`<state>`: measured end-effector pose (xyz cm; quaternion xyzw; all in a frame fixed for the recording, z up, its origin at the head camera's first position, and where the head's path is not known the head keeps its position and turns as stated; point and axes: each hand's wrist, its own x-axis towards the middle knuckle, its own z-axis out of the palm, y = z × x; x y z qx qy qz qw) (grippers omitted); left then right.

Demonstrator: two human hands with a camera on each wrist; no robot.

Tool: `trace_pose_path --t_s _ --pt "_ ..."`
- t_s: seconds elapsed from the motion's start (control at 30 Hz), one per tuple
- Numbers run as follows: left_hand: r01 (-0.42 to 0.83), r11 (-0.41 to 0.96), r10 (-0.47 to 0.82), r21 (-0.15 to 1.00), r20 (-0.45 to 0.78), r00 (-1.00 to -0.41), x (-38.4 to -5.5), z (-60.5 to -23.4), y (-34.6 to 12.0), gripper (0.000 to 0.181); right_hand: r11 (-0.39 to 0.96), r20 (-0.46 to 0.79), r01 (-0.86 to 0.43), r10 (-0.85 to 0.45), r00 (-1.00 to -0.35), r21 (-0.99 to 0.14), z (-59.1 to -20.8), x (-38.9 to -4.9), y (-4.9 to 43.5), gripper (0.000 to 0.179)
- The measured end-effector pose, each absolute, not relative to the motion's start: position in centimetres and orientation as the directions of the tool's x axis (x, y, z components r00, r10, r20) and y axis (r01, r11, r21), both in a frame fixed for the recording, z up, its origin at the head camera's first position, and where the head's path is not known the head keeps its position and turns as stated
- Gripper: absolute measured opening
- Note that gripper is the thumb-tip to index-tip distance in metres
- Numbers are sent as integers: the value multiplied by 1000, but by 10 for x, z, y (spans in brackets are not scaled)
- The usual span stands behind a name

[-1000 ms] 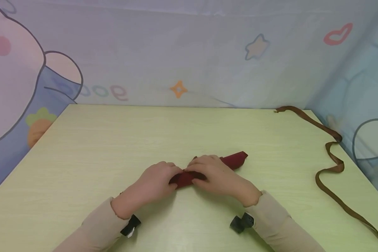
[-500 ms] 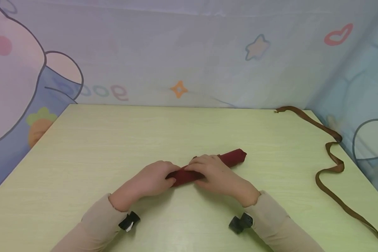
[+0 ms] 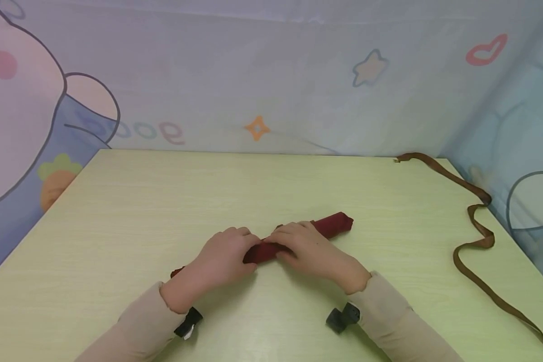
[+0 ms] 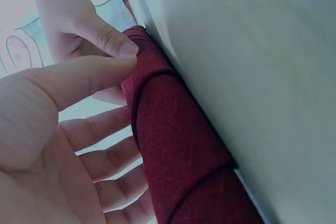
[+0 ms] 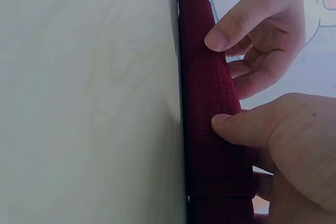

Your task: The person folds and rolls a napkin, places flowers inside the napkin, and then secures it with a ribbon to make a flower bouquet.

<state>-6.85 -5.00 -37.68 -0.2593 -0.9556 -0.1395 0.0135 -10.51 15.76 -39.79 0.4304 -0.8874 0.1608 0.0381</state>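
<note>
Near the middle of the pale wood-grain tabletop (image 3: 117, 201), left hand (image 3: 223, 257) grips dark-red woven-fabric roll (image 3: 263, 253), slim layered tube lying slantwise; right hand (image 3: 314, 254) grips it too, just beside; along right edge, wavy flat brown strip (image 3: 485, 242), end frayed.

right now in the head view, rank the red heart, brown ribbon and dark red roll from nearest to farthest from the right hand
1. Dark red roll: held in the right hand.
2. Brown ribbon: lying toward the right side of the table.
3. Red heart: upper right, on the backdrop.
</note>
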Motion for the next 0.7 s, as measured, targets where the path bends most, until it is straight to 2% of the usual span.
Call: trace_pose_path --t_s 0.13,0.23,0.37,0.53,0.7 --pt "497 830 479 252 132 -868 -68 -378 -50 23 576 195 -772 -752 -629 -267 -397 -107 158 32" --pt "486 829 468 278 131 -874 -69 -379 -51 18 597 180 -747 -733 -656 -294 -391 -110 161 31" --pt "470 831 463 299 98 -881 -71 -378 -52 19 612 239 -724 -688 -686 -317 -379 -116 171 31" --pt "459 833 464 308 62 -883 -73 -378 -53 18 571 355 -759 -670 -651 -313 -370 -120 178 30" --pt "439 824 454 360 46 -890 -77 -378 -55 17 552 308 -785 -723 -618 -281 -376 -121 172 24"
